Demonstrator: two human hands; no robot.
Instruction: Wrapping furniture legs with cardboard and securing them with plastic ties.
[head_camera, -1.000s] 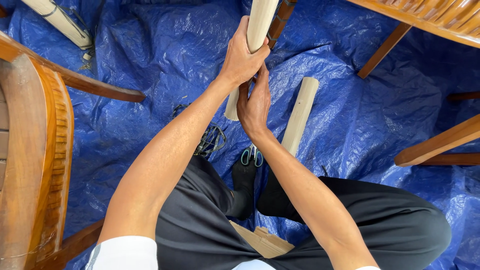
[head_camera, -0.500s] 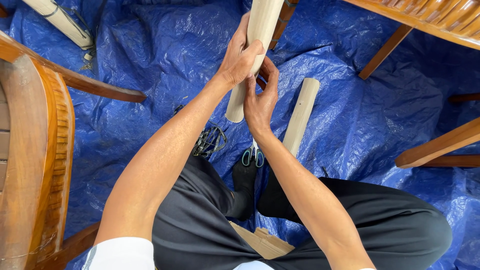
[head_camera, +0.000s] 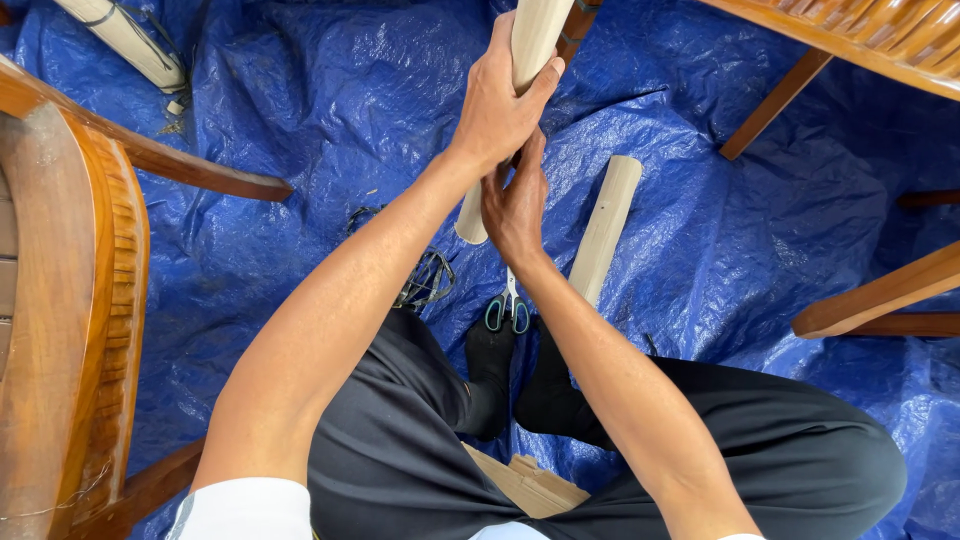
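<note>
Over the blue tarp (head_camera: 300, 120), both hands grip one pale tube.
Left hand (head_camera: 500, 105) wraps the pale tube (head_camera: 530, 40), angled up-right; right hand (head_camera: 513, 205) seemingly clamps beneath. Second tube (head_camera: 605, 230) lies nearby.

Under the left hand (head_camera: 497, 110) the pale cardboard sleeve (head_camera: 524, 60) looks matt and papery, smooth where the fingers wrap it. Just behind those fingers a chair leg (head_camera: 573, 25) shows varnished brown wood with a soft gloss. Below the right hand (head_camera: 514, 205) a second cardboard sleeve (head_camera: 605, 225) lies dull and dry-looking on the blue tarpaulin (head_camera: 330, 110), a crinkled woven plastic sheet with a glinting sheen. Nearer the wrist, scissors (head_camera: 507, 308) show shiny metal blades and smooth teal plastic handles. The trousers (head_camera: 400, 440) are soft matt black cloth.
</note>
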